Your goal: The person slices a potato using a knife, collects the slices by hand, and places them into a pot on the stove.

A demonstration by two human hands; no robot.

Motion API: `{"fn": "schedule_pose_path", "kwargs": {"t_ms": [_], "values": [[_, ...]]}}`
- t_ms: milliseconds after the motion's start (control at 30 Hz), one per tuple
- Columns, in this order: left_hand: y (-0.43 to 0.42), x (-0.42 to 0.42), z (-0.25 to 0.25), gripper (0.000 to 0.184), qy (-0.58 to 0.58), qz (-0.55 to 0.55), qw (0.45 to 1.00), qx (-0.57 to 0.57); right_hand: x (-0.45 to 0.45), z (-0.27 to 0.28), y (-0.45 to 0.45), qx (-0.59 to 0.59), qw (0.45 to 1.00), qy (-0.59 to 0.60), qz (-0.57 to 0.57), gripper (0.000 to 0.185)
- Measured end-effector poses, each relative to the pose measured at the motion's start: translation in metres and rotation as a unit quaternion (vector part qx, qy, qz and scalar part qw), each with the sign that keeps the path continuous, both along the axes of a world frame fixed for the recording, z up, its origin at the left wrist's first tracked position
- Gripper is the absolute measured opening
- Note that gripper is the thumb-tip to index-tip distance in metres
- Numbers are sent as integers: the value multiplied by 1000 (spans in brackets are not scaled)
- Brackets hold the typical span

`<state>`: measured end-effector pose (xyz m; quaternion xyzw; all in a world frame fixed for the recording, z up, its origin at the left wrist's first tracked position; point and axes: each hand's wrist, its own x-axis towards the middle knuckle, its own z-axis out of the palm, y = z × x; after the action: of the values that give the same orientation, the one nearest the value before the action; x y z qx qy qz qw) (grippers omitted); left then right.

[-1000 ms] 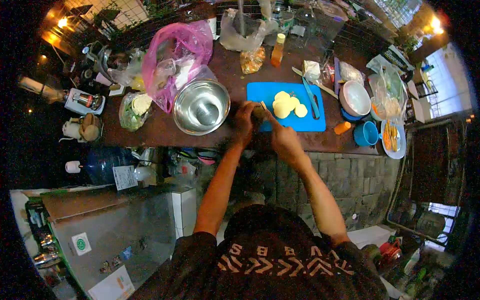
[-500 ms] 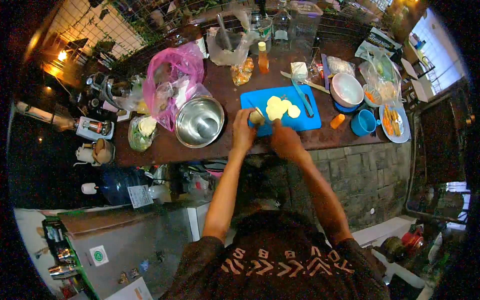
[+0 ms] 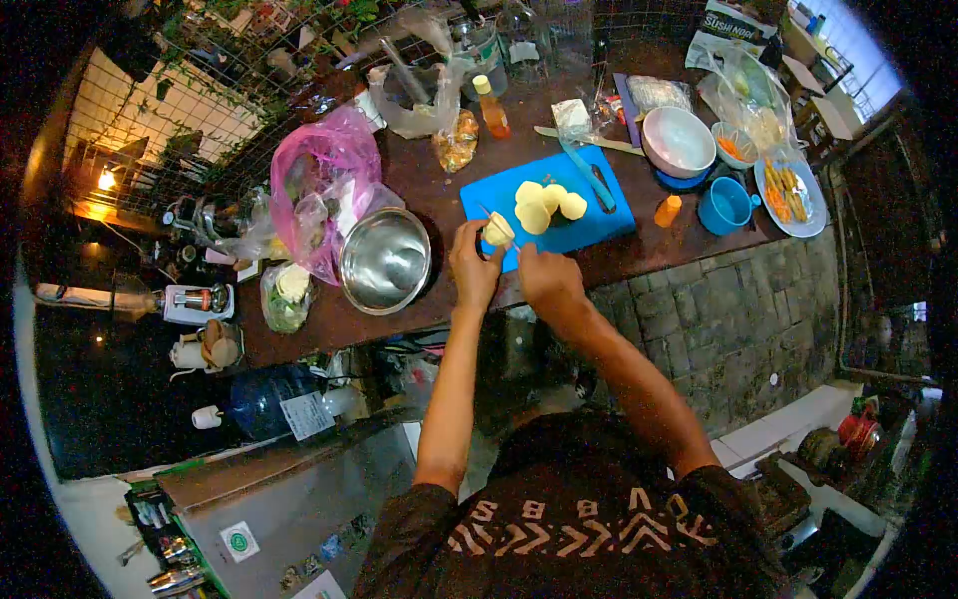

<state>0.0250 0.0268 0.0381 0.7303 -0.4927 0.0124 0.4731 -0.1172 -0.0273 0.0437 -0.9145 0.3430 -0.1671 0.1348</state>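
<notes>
My left hand (image 3: 473, 268) is closed around a pale, partly peeled potato (image 3: 497, 231) at the near left edge of the blue cutting board (image 3: 589, 228). Beside it, my right hand (image 3: 551, 284) is wrapped round a knife; only a bit of its thin blade (image 3: 515, 248) shows by the potato, and its handle is hidden in the fist. Several pale yellow peeled potatoes (image 3: 534, 216) lie together on the board. A knife with a teal handle (image 3: 603, 190) rests across the board's far right part.
Left of the board stands a steel bowl (image 3: 385, 262), with a pink plastic bag (image 3: 299, 190) behind it. At right are a white bowl (image 3: 679, 140), a blue mug (image 3: 725, 205), an orange bottle (image 3: 668, 211) and a plate of cut vegetables (image 3: 813, 205). A sauce bottle (image 3: 492, 110) stands behind.
The camera view has shifted and tilted. My left hand has turned the potato so its pale cut side shows, and my right hand has come closer to it with the knife.
</notes>
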Motion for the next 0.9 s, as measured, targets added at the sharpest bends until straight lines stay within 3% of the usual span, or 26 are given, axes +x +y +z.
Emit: {"fn": "schedule_pose_path", "kwargs": {"t_ms": [267, 367, 500, 567, 667, 800, 900], "values": [[-1, 3, 2, 45, -4, -1, 1000, 10, 6, -5, -17, 15, 998, -19, 50, 17], [-4, 8, -9, 45, 1, -7, 1000, 1, 2, 33, -23, 80, 994, 23, 72, 21], [-2, 8, -7, 44, 8, -13, 1000, 5, 17, 3, -30, 87, 993, 49, 55, 24], [0, 1, -8, 43, -11, -10, 1000, 10, 18, -11, -30, 24, 996, 77, 46, 24], [-2, -2, -11, 43, -35, 1, 999, 1, 21, -32, -45, 54, 995, 53, 62, 20], [-3, -4, -8, 45, -9, 4, 1000, -3, 10, -13, -32, 51, 998, -30, 24, 15], [-1, 0, -9, 45, -14, 2, 1000, -10, 4, -37, -25, 46, 996, -58, 44, 12]]}}
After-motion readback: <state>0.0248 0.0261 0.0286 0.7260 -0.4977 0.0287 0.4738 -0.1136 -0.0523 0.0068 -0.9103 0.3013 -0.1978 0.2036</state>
